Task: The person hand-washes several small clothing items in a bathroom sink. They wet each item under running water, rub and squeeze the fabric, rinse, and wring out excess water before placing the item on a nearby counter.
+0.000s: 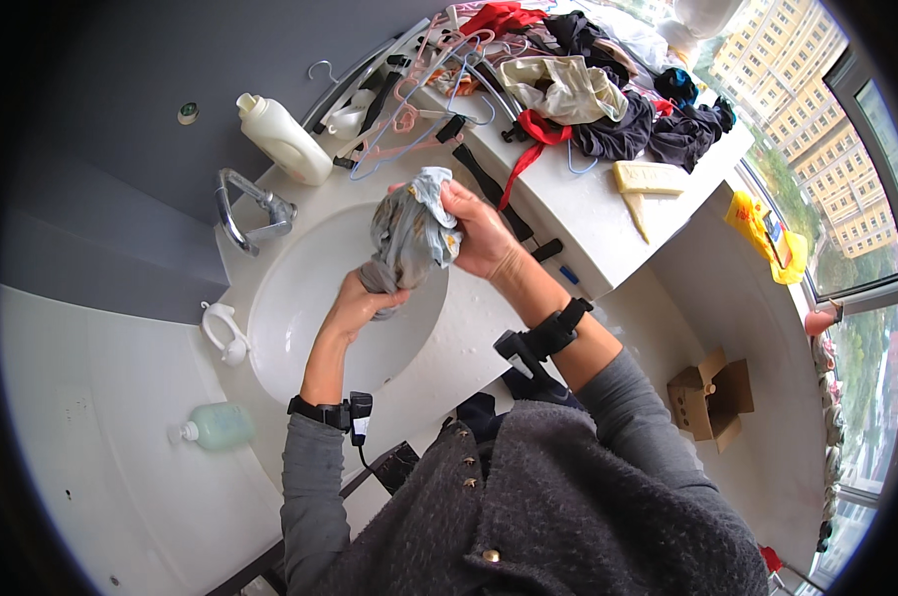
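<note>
A bunched, light grey-blue patterned cloth (pixel 412 231) is held above the white washbasin (pixel 292 328). My left hand (pixel 359 302) grips its lower end, where the fabric looks grey and twisted. At the upper right of the bundle, my right hand (pixel 482 231) is closed on the fabric. Both hands look wet. A chrome faucet (pixel 259 212) stands at the basin's left rim. Any water in the basin cannot be made out.
Behind the basin stands a white detergent bottle (pixel 289 145) beside tangled hangers (pixel 412 127). Clothes (pixel 568 89) and a yellowish soap bar (pixel 649 179) lie on the raised white counter. A green pump bottle (pixel 222 426) is at left, an opened cardboard box (pixel 710 402) at lower right.
</note>
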Motion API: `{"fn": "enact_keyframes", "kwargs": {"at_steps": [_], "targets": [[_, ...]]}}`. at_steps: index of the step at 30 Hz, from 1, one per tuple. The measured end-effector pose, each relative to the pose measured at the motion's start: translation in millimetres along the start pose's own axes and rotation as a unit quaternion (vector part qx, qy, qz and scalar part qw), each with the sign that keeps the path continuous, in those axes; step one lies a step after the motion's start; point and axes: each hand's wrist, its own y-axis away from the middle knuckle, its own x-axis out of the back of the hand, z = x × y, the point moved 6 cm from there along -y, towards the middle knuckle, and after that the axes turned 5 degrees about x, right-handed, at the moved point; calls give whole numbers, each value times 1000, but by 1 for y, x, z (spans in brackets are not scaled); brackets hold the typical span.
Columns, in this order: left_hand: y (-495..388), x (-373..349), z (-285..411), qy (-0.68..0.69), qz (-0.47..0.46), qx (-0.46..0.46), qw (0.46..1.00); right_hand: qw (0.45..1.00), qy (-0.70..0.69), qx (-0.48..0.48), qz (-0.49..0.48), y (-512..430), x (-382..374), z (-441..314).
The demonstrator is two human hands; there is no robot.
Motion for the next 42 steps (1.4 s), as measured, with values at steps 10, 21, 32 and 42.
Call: {"fn": "enact_keyframes", "kwargs": {"at_steps": [10, 21, 32, 42], "targets": [[15, 93, -21, 260, 270, -31, 926, 976, -58, 70, 197, 35, 46, -67], [-36, -99, 179, -38, -21, -332, 942, 980, -111, 49, 158, 65, 68, -81], [-48, -118, 93, 30, -70, -109, 991, 973, -127, -20, 194, 41, 81, -75], [17, -9, 73, 318, 3, -167, 933, 911, 282, -104, 284, 17, 85, -28]]}}
